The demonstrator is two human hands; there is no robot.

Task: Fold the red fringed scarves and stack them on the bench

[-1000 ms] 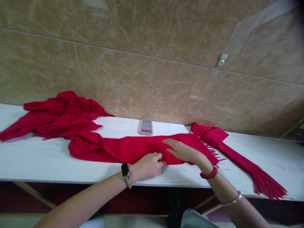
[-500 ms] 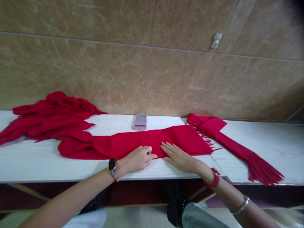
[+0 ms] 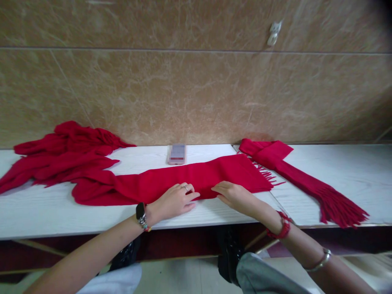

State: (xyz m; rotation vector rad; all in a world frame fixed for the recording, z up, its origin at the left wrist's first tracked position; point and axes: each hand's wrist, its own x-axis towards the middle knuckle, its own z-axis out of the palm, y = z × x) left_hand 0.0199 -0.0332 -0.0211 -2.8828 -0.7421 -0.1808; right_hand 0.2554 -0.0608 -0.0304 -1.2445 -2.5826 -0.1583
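Observation:
A long red scarf (image 3: 183,175) lies lengthwise on the white surface, smooth and folded flat toward its fringed right end and wrinkled at the left. My left hand (image 3: 174,199) rests at its near edge, fingers bent over the cloth, with thumb and index finger apart. A short way to the right, my right hand (image 3: 235,197) has its fingers drawn together at the same edge, closed on the cloth; the fingertips are partly hidden. A second red scarf (image 3: 294,177), folded across itself with a fringed end, lies to the right.
Heaped red cloth (image 3: 67,153) lies at the left, against the tan tiled wall (image 3: 171,98). A phone (image 3: 177,154) sits behind the scarf. The white tabletop (image 3: 101,218) has a seam toward the right and a front edge near my wrists. A small white hook (image 3: 274,33) is on the wall.
My right hand has gone from lying flat on the scarf to bunched fingers at its near edge. The left fingers have loosened slightly, and the view has shifted a little.

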